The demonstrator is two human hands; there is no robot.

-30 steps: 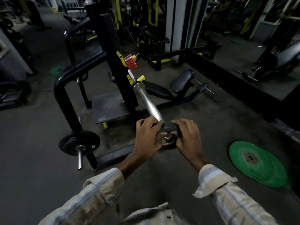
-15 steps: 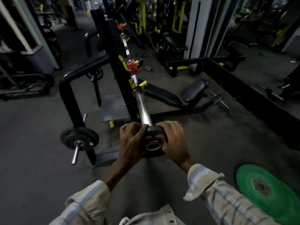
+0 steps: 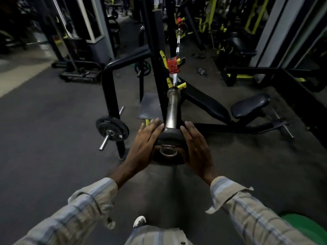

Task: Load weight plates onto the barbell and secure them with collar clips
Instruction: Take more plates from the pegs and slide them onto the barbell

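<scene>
The small black weight plate [image 3: 169, 140] sits on the near end of the barbell sleeve [image 3: 172, 110]. Your left hand [image 3: 146, 140] and right hand [image 3: 196, 145] press its rim with straight fingers. A red collar clip [image 3: 173, 65] sits farther along the bar.

Sleeves: long, loose beige shirt sleeves [image 3: 85, 207] with pale blue checks
Cuffs: unbuttoned, flared open
Shoe: white shoe toe [image 3: 139, 221]
</scene>
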